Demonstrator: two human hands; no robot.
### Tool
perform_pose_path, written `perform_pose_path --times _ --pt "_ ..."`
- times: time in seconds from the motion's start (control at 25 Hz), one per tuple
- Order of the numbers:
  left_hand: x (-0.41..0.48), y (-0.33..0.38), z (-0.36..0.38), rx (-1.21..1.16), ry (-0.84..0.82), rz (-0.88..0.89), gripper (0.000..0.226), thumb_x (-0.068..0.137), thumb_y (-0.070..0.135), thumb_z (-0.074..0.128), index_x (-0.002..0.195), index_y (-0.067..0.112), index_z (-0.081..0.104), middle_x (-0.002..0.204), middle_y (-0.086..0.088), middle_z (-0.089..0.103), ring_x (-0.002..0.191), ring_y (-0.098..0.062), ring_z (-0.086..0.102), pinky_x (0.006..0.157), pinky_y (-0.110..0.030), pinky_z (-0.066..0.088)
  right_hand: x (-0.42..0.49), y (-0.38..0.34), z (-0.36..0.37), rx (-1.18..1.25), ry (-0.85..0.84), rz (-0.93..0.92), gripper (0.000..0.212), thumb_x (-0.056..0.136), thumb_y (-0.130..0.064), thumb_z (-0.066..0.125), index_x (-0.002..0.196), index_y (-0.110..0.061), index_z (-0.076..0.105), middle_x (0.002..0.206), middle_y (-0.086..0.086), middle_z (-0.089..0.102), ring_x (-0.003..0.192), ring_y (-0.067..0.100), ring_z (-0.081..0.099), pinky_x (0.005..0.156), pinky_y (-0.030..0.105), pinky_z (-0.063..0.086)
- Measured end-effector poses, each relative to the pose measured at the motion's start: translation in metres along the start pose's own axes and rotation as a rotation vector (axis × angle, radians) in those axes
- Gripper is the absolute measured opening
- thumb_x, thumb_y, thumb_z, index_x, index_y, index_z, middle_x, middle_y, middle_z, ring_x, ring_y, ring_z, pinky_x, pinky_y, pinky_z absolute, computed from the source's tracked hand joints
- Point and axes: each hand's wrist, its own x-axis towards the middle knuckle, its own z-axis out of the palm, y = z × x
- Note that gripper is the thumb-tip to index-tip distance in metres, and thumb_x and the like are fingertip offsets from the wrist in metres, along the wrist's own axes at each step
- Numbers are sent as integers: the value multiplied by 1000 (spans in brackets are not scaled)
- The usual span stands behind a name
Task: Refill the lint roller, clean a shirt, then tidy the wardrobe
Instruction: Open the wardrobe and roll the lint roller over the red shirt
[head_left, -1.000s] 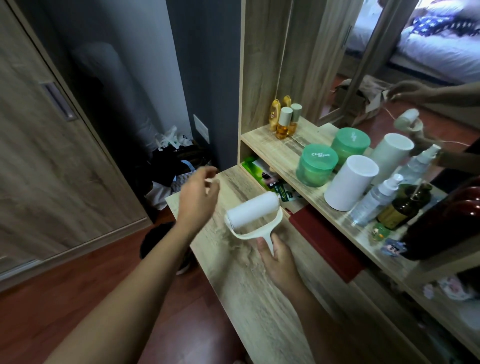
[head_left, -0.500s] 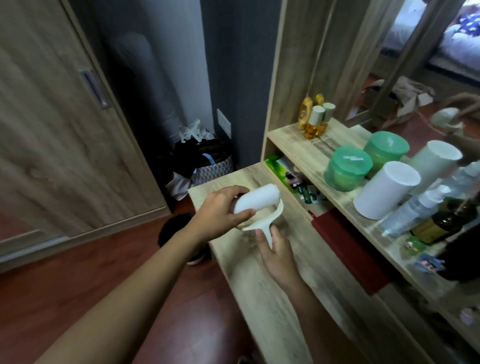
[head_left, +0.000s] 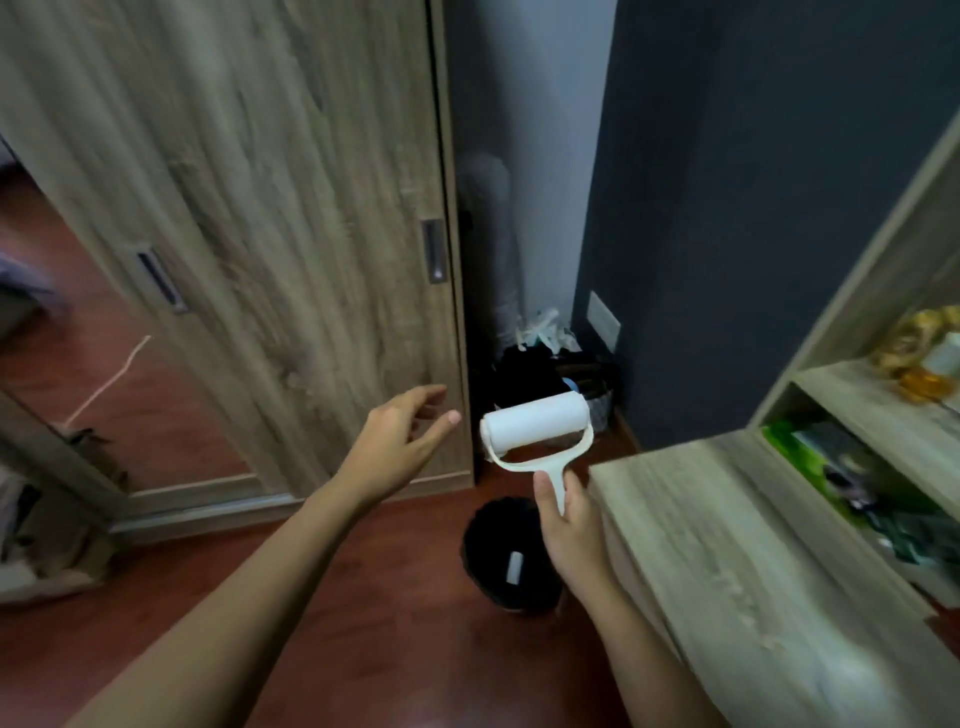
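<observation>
My right hand (head_left: 569, 525) grips the cream handle of the lint roller (head_left: 537, 422), whose white roll points up and lies crosswise above the floor. My left hand (head_left: 397, 441) is stretched out with its fingers apart and holds nothing; it hovers in front of the wooden sliding wardrobe door (head_left: 291, 218), below the recessed handle (head_left: 432, 251) at the door's right edge. The wardrobe is closed. No shirt is in view.
A black bin (head_left: 506, 556) with a small white piece inside stands on the red-brown floor under the roller. The wooden dresser top (head_left: 737, 545) fills the lower right, with shelves of bottles behind it. A basket of dark clothes (head_left: 550, 374) sits in the corner.
My left hand has let go of the roll and moved left toward the wardrobe door. My view has swung left from the dresser, and the roller has come off the dresser top.
</observation>
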Motion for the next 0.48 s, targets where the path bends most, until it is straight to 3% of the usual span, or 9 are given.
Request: perform_pose_path --times 0.16,0.32,0.48 --pt "35 -62 -39 98 -13 28 38 90 28 60 122 7 59 114 -8 68 99 -12 63 85 -20 44 37 -31 45 -11 46 -40 25 95 -28 47 70 -29 44 59 -9 48 59 -8 53 56 12 37" --pt "97 -111 -35 338 -179 144 44 93 32 54 126 4 53 117 -18 64 110 -30 59 88 -28 43 89 -41 73 40 83 -63 18 95 -33 45 84 -23 54 65 -10 55 64 -7 56 60 11 41" --pt "201 -133 -23 664 -282 300 43 95 30 46 129 4 47 122 -19 56 112 -33 52 91 -37 45 158 -45 87 60 101 -88 19 95 -33 44 97 -18 56 82 -5 63 77 -9 58 67 7 43"
